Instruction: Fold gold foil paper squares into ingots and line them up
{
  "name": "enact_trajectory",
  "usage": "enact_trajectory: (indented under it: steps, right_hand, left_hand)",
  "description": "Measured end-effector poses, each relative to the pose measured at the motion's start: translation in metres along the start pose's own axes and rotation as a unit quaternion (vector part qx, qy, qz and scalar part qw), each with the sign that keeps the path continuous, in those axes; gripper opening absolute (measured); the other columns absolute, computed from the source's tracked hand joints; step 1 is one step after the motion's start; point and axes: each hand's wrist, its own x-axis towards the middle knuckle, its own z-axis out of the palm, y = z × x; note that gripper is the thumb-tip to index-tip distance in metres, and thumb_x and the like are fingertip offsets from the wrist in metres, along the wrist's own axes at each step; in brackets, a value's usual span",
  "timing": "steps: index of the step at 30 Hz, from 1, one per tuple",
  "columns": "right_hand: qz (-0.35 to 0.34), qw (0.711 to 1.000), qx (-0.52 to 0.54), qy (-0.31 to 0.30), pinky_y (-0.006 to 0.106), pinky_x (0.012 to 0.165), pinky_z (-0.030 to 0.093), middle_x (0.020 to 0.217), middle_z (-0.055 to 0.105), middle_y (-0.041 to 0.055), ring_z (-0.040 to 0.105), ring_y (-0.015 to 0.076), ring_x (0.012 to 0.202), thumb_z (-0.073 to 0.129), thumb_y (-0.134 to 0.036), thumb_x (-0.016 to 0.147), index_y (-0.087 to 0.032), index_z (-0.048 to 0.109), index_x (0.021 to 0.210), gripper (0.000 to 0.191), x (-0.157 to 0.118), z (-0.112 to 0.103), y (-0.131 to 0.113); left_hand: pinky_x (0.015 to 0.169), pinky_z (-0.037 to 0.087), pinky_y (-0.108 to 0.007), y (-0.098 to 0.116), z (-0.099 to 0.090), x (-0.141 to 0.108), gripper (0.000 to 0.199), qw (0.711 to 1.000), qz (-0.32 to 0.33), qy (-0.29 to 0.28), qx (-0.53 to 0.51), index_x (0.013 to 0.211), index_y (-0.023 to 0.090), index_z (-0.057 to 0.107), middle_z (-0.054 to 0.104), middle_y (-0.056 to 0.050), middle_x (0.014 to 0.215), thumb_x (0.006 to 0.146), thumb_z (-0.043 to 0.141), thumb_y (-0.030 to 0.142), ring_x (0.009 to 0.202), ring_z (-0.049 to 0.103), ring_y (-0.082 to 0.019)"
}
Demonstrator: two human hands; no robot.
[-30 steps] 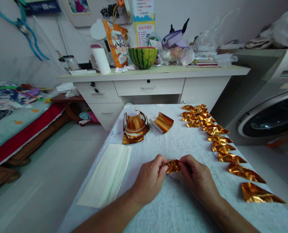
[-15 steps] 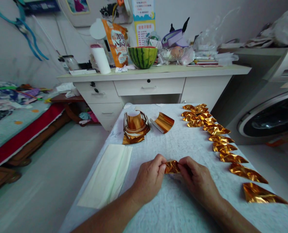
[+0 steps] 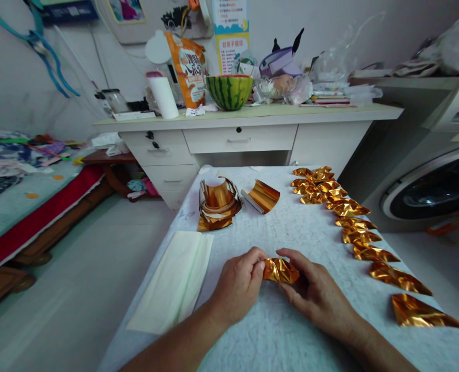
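Pinching a crumpled, elongated, shiny gold-foil piece [image 3: 279, 270] in the left hand [image 3: 239, 283]. Holding the right hand [image 3: 321, 290] loosely spread at its three-o'clock end.

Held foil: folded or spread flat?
Folded: the foil is short, bunched and creased, its left end pinched by the left hand.
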Motion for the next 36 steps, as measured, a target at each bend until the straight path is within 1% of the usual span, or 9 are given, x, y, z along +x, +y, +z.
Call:
enact_trajectory:
  steps: [4,9,14,17,19,23,26,31,36]
  right_hand:
    - [0.002,0.999,0.035,-0.014,0.025,0.059,0.047,0.089,0.068,0.0022,0.062,0.0150,0.068,0.057,-0.024,0.086,-0.023,0.049,0.125,0.040,-0.0003,-0.0003,0.0002]
    - [0.008,0.999,0.040,-0.014,0.024,0.058,0.047,0.089,0.068,0.0007,0.062,0.0145,0.068,0.058,-0.021,0.085,-0.024,0.052,0.120,0.036,-0.0001,0.0001,0.0006]
    - [0.015,0.997,0.064,-0.026,0.025,0.063,0.048,0.094,0.067,0.0020,0.063,0.0162,0.076,0.057,-0.022,0.087,-0.025,0.051,0.120,0.034,-0.0015,0.0005,0.0030]
    - [0.024,0.997,0.076,-0.016,0.025,0.059,0.045,0.087,0.063,0.0000,0.059,0.0151,0.070,0.060,-0.026,0.085,-0.026,0.046,0.126,0.043,-0.0029,-0.0021,0.0018]
    - [0.040,0.995,0.096,0.001,0.024,0.056,0.042,0.078,0.057,-0.0026,0.054,0.0141,0.065,0.059,-0.032,0.087,-0.025,0.044,0.126,0.043,-0.0028,-0.0046,-0.0001]
    - [0.089,0.985,0.145,0.004,0.024,0.055,0.039,0.071,0.053,-0.0029,0.050,0.0137,0.063,0.048,-0.040,0.094,-0.022,0.053,0.102,0.019,-0.0001,-0.0069,-0.0010]
    - [0.108,0.985,0.132,-0.007,0.024,0.054,0.037,0.067,0.054,-0.0027,0.049,0.0129,0.061,0.049,-0.037,0.094,-0.021,0.053,0.085,0.018,0.0021,-0.0050,0.0021]
    - [0.100,0.989,0.111,-0.003,0.023,0.052,0.035,0.064,0.053,-0.0044,0.046,0.0113,0.056,0.048,-0.033,0.095,-0.022,0.050,0.086,0.014,0.0029,-0.0021,0.0036]
    - [0.081,0.994,0.070,0.006,0.023,0.053,0.037,0.066,0.056,-0.0034,0.050,0.0119,0.057,0.047,-0.031,0.095,-0.022,0.051,0.083,0.015,0.0046,-0.0019,-0.0002]
  left_hand:
    - [0.066,0.040,-0.024,0.0013,0.0002,0.0011,0.016,1.000,-0.002,0.000,0.003,0.091,0.022,0.056,0.062,0.003,0.076,0.093,0.040,0.019,0.072,0.060,-0.015]
    - [0.065,0.040,-0.024,0.0020,0.0004,0.0012,0.016,1.000,-0.006,0.002,0.001,0.091,0.022,0.056,0.062,0.002,0.074,0.093,0.040,0.019,0.070,0.060,-0.015]
    - [0.062,0.039,-0.023,0.0021,-0.0002,0.0004,0.016,1.000,0.002,0.000,-0.003,0.090,0.021,0.056,0.061,0.003,0.073,0.093,0.041,0.019,0.068,0.059,-0.014]
    - [0.064,0.040,-0.023,0.0018,0.0000,0.0004,0.017,1.000,0.006,0.008,0.002,0.092,0.021,0.057,0.062,0.002,0.074,0.093,0.040,0.019,0.069,0.060,-0.014]
    - [0.064,0.040,-0.023,0.0013,0.0004,0.0004,0.017,1.000,0.012,0.017,0.015,0.092,0.022,0.056,0.064,0.002,0.076,0.093,0.040,0.018,0.069,0.061,-0.014]
    - [0.063,0.040,-0.024,0.0008,0.0021,0.0002,0.016,0.997,0.035,0.030,0.055,0.091,0.021,0.056,0.066,0.001,0.080,0.093,0.041,0.016,0.071,0.062,-0.014]
    - [0.064,0.040,-0.024,0.0015,0.0034,0.0000,0.016,0.996,0.048,0.034,0.071,0.092,0.021,0.056,0.066,0.000,0.080,0.093,0.041,0.014,0.071,0.062,-0.014]
    - [0.063,0.041,-0.024,0.0026,0.0060,0.0004,0.016,0.996,0.044,0.025,0.079,0.092,0.021,0.055,0.065,0.000,0.078,0.093,0.040,0.015,0.069,0.062,-0.015]
    - [0.064,0.042,-0.024,0.0013,0.0081,0.0010,0.017,0.995,0.033,0.021,0.095,0.095,0.022,0.055,0.066,0.001,0.080,0.093,0.040,0.014,0.072,0.063,-0.015]
